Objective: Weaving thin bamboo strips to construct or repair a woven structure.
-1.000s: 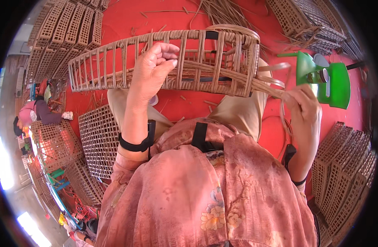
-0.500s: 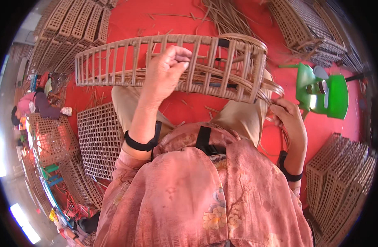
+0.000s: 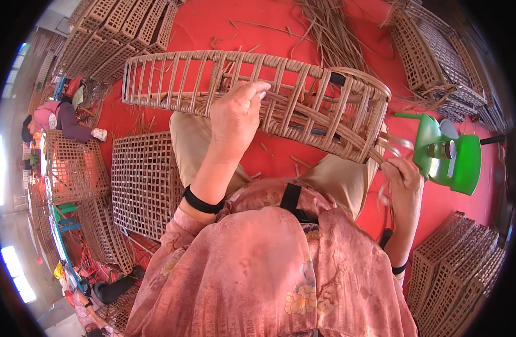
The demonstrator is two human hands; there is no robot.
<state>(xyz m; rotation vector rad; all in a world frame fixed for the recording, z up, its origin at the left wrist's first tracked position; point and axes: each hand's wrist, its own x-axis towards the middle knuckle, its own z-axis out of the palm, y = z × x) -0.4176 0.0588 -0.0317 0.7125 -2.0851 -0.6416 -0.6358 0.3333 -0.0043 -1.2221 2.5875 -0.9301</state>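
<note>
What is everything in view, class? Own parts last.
Woven frame: one, brown, across lap
Loose strips: many, brown, beyond frame
Openwork stacks: several, brown, both sides
Lattice panel: one, brown, left
Plasticware: count unclear, green, right
Container: one, dark, by plasticware
Floor: one, red, underneath
Co-workers: two visible, varied colours, left
Shirt: one, pink, lower centre
Trousers: one pair, beige, lap
Wristbands: two, black, wrists
Left hand: one, bare, at frame
Right hand: one, bare, pinching strands

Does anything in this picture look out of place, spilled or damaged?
Only some mess: short brown offcuts lie scattered on the red floor, both nearer and farther than the woven frame. They look untidy because they point in different directions, unlike the gathered long strips. I see nothing clearly broken.
</note>
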